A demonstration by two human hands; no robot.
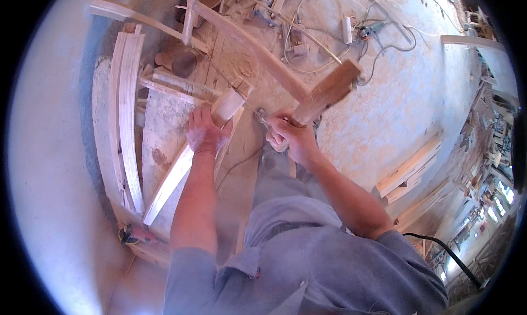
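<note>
My left hand [206, 131] is closed over a squared wooden beam [171, 183], thumb on one side and fingers on the other. The beam runs from the lower left up past the hand, and its upper end [229, 103] sticks out beyond it. In my right hand [293, 139], closed in a fist, is a hand tool with a small metal end [261, 115]; its grip is mostly hidden by the fingers. Right above this fist is a thick brown wooden block [329, 91], which meets a long wooden bar [252, 49]. Whether the fist touches the block I cannot tell.
Pale boards [129, 117] lean at the left beside a wide panel [164, 128]. A power tool [134, 234] lies at the lower left. Cables [379, 46] and offcuts cover the dusty floor ahead. Stacked timber [409, 169] lies at the right.
</note>
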